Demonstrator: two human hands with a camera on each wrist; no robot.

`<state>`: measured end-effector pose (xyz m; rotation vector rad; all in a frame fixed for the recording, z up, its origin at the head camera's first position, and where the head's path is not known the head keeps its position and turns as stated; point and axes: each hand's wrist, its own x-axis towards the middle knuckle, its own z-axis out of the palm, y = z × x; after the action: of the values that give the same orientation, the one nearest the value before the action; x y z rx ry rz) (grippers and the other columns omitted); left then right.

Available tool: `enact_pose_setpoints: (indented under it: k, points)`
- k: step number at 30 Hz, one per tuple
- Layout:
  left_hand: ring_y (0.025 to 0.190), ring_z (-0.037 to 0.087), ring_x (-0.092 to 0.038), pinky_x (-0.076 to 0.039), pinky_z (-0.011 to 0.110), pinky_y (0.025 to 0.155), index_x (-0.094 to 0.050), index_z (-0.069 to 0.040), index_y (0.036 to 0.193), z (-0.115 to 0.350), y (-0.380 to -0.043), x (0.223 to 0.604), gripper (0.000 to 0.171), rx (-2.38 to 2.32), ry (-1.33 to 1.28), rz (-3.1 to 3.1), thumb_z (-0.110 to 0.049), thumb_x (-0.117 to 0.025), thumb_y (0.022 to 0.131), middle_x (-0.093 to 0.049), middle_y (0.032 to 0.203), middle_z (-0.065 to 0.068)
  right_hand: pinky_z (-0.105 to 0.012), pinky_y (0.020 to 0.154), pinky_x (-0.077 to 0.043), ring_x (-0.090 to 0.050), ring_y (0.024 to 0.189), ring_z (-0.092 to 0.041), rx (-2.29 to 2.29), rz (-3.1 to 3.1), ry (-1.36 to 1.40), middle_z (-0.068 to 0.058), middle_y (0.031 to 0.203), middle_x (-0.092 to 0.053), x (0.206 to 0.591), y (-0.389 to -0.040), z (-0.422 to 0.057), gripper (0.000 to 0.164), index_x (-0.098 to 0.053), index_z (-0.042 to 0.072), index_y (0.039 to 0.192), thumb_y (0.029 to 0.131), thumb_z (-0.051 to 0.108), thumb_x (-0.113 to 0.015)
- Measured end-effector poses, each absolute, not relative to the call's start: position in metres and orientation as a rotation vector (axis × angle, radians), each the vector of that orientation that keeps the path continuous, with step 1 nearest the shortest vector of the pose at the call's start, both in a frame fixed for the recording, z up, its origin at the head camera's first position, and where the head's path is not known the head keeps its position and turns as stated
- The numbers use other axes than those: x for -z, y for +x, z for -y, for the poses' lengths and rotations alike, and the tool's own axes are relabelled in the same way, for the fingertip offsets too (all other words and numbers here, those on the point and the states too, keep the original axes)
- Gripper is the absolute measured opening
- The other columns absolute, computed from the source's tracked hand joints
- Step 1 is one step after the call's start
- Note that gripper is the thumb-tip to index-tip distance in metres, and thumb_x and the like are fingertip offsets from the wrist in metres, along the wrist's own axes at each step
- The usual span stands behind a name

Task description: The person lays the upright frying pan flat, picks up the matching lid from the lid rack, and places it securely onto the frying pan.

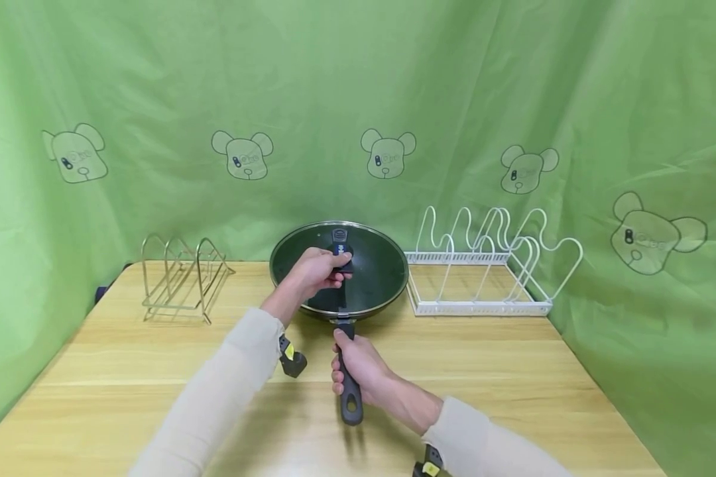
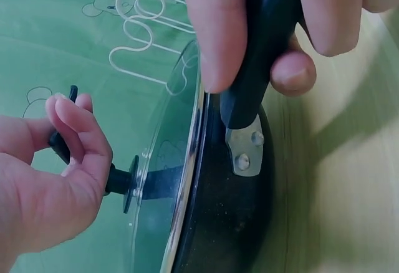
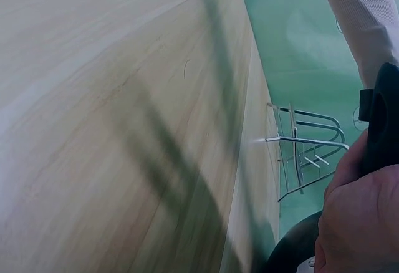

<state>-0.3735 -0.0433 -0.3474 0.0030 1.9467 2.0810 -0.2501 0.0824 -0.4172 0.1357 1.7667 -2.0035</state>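
A dark frying pan (image 2: 230, 223) with a glass lid (image 1: 376, 265) on top is at the middle back of the table. My left hand (image 1: 316, 268) grips the black knob (image 2: 118, 179) of the lid, its fingers curled around it in the left wrist view. With my right hand (image 1: 360, 364) I hold the long black pan handle (image 1: 351, 397), which points toward me. The lid's metal rim meets the pan's edge in the left wrist view. In the right wrist view my right hand covers most of the handle and pan.
On the left stands a small metal wire rack (image 1: 181, 278). A larger white wire rack (image 1: 483, 309) with wavy dividers stands to the right of the pan. Behind the wooden table (image 1: 155, 377) hangs a green curtain (image 1: 334, 79) printed with bear heads.
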Motion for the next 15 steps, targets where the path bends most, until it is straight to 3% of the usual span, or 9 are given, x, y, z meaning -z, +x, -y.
enact_pose_setpoints:
  k: [15]
  points:
    - [0.059, 0.009, -0.052, -0.049, 0.018, 0.054, -0.061, 0.004, 0.112, 0.0433, -0.3769, 0.3508, 0.024, -2.092, 0.007, -1.931, -0.018, -0.063, 0.101, -0.068, 0.08, 0.009, -0.019, 0.044, -0.037, -0.038, 0.05, -0.007, 2.009, -1.773, 0.132, 0.004, 0.067, -0.042, 0.4175, -0.2493, -0.0804, 0.027, -0.041, 0.008, 0.105, 0.108, 0.035, -0.04]
